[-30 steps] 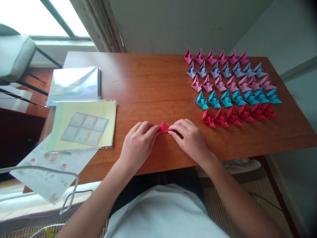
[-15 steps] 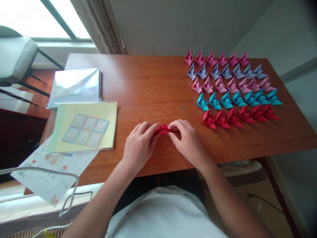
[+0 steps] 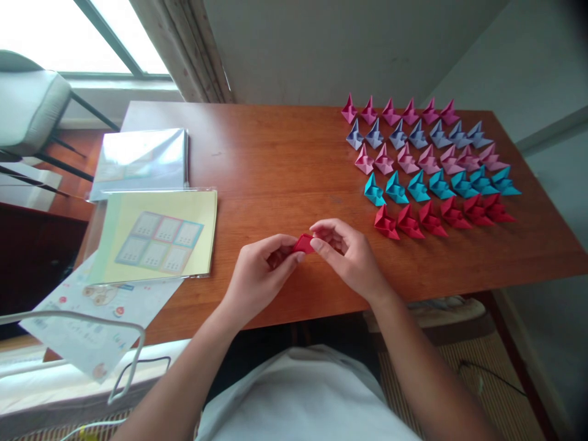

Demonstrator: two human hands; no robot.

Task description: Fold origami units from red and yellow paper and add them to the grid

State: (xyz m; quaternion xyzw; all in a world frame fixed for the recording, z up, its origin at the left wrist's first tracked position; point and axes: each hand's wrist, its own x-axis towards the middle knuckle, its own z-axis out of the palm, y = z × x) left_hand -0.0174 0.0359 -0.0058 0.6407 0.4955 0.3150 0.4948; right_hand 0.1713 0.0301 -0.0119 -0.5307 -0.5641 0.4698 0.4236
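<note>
Pinched between thumb and fingers of the left hand [image 3: 261,269] is the left end of a small red paper [image 3: 303,244], seen in the head view; the right hand [image 3: 351,257] has its thumb on the right end, with its fingers curled beyond. Both grips are closed on it. It sits in front of the person, towards the near edge of the wooden table [image 3: 266,165]; whether it touches the wood is hard to tell. Plain, deep red and folded compactly, it shows a smooth face with straight edges and angled corners, partly covered by the fingertips. Its inner folds are too small to make out.

Rows of pointed folded-paper shapes stand to the right: six dark pink [image 3: 410,115], seven lilac [image 3: 417,137], seven light pink [image 3: 428,162], seven blue [image 3: 439,185] and, nearest the right hand, six red [image 3: 430,222]. These have raised tips and open hollows, whereas the held one looks flatter. Well left of it lies a yellow pad [image 3: 158,239] in a clear sleeve.
</note>
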